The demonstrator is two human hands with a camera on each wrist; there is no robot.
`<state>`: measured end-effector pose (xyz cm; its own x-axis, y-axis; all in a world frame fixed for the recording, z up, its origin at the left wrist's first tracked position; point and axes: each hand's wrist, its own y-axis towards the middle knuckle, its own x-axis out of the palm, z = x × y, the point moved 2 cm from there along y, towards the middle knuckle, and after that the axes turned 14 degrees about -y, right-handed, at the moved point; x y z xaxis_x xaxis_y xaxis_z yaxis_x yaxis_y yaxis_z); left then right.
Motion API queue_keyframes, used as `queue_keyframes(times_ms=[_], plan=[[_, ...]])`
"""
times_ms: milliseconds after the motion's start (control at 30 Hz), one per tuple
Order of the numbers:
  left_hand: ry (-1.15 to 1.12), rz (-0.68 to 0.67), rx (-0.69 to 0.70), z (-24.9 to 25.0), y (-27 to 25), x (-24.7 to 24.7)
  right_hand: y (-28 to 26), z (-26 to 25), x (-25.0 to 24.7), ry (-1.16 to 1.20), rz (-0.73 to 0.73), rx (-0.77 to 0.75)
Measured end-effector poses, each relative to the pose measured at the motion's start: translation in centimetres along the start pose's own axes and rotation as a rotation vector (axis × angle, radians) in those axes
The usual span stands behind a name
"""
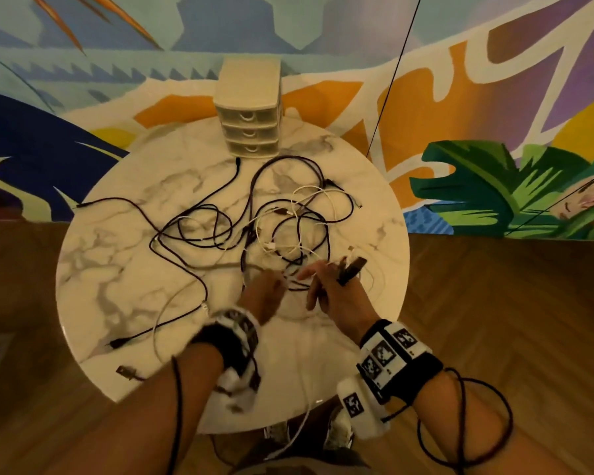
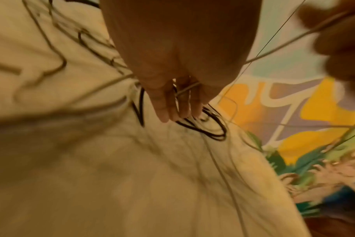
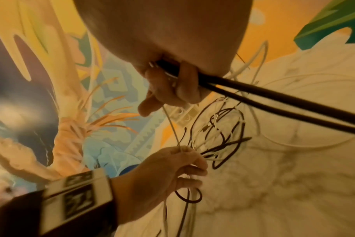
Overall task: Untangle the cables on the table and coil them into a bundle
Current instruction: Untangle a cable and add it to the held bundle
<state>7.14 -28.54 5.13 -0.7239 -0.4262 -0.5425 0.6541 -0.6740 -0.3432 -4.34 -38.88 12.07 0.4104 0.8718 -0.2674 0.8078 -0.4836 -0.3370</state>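
A tangle of black and white cables (image 1: 282, 221) lies spread over the round marble table (image 1: 117, 269). My right hand (image 1: 330, 286) grips several cable ends, their plugs (image 1: 352, 265) sticking out above the fist; in the right wrist view two thick black cables (image 3: 274, 99) run out of that fist. My left hand (image 1: 271, 286) pinches a white cable (image 3: 172, 128) that stretches up to the right hand (image 3: 172, 89). In the left wrist view, this white cable (image 2: 187, 89) crosses the left hand's fingers (image 2: 172, 109) above a black loop (image 2: 209, 131).
A small beige three-drawer organiser (image 1: 251, 111) stands at the table's far edge. Loose plug ends lie near the left rim (image 1: 117, 342) and hang off the front-left edge (image 1: 126, 371). A white cable (image 1: 302, 423) drops over the near edge. Wooden floor surrounds the table.
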Motion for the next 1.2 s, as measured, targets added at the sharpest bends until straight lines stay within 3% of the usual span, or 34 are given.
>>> queue_keyframes(times_ms=[200,267,333,400,533,767,867,967,1033,1133,1200], plan=[[0.013,0.316,0.195,1.4,7.9,-9.5,-0.8,-2.9,-4.2,0.162,0.191,-0.157],[0.027,0.242,0.155,0.6,7.9,-9.2,-1.1,-2.7,-4.9,0.127,0.218,-0.166],[0.15,0.015,0.06,-1.1,6.6,-7.5,-1.3,-2.0,-5.2,0.105,0.236,-0.151],[0.167,-0.083,-0.033,-2.2,5.5,-6.5,-1.4,-1.3,-5.4,0.126,0.268,-0.117],[0.074,0.151,0.045,-1.9,5.4,-7.3,-1.5,-2.0,-6.6,0.201,0.387,-0.142],[0.012,0.119,-0.041,-3.6,3.3,-7.4,0.3,-7.5,-10.8,0.487,0.578,-0.327],[0.015,0.088,0.006,0.4,2.4,-7.7,0.8,-5.6,-9.4,0.449,0.466,-0.182],[0.279,0.147,0.289,4.1,-0.2,-7.1,0.2,-1.9,-5.0,0.26,0.171,0.05],[0.397,0.16,0.354,5.4,-2.0,-5.6,-0.5,-0.4,-2.1,0.117,-0.039,0.156],[0.484,0.087,0.363,5.5,-3.8,-2.7,-0.1,-0.1,0.2,-0.029,-0.144,0.124],[0.37,0.039,0.338,4.2,-4.2,-1.3,0.6,-0.3,0.6,-0.08,-0.125,0.066]])
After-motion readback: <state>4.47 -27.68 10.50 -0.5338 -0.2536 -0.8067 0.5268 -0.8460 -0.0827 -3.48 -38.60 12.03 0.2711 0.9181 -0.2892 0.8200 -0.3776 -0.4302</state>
